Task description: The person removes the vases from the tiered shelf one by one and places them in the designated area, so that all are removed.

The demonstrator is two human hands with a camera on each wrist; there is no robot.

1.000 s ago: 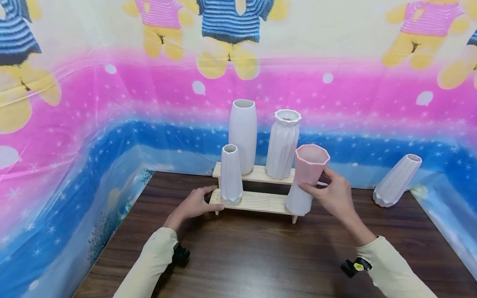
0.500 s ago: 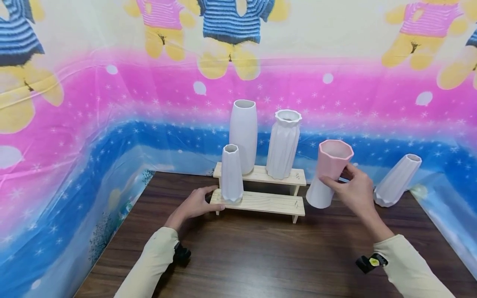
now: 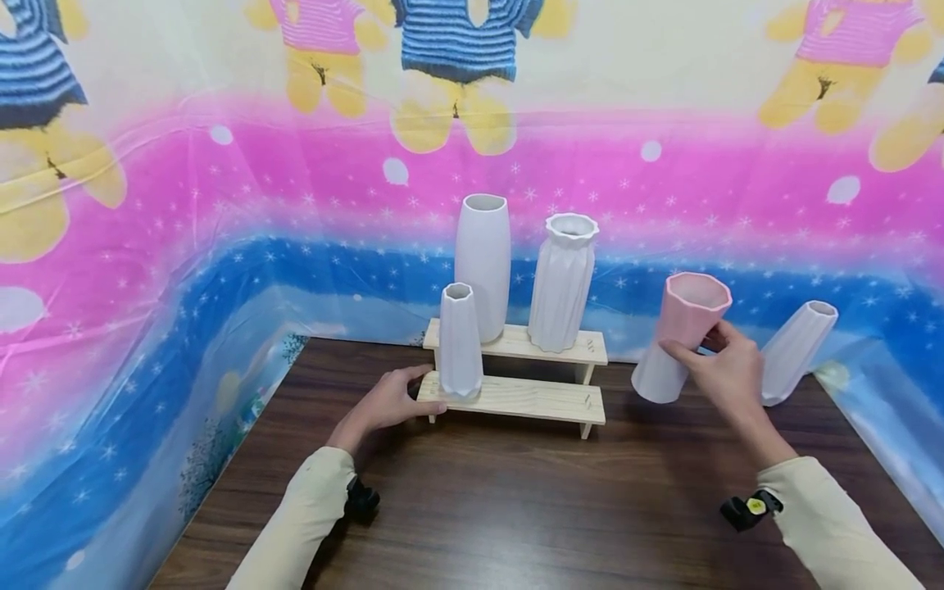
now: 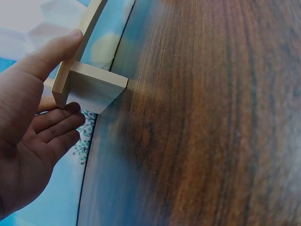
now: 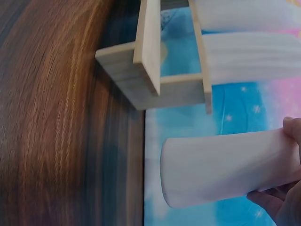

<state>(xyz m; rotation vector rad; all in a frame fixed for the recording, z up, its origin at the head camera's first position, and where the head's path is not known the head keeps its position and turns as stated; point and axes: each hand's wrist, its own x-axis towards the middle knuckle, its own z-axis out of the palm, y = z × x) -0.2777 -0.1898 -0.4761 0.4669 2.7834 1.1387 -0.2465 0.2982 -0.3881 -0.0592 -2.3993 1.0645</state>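
Observation:
My right hand (image 3: 730,369) grips a pink-and-white vase (image 3: 682,328) around its narrow middle. The vase leans a little to the right beside the wooden stand, its pale base toward the table in the right wrist view, where fingers (image 5: 270,202) wrap its upper part. With my left hand (image 3: 389,400) I hold the left end of the two-step wooden stand (image 3: 538,399); the thumb lies on top of the lower board and the other fingers are at its edge and below. A slim white vase (image 3: 460,348) stands on the lower step's left end.
A tall smooth white vase (image 3: 483,262) and a ruffled-rim white vase (image 3: 562,287) stand on the upper step. Behind my right hand, another white vase (image 3: 796,352) is on the dark wood table (image 3: 516,508). A printed cloth (image 3: 332,213) hangs along the back.
My right hand has carried the pink-and-white vase off the lower step's right end and to the right, baring that end. My left hand has stayed on the stand.

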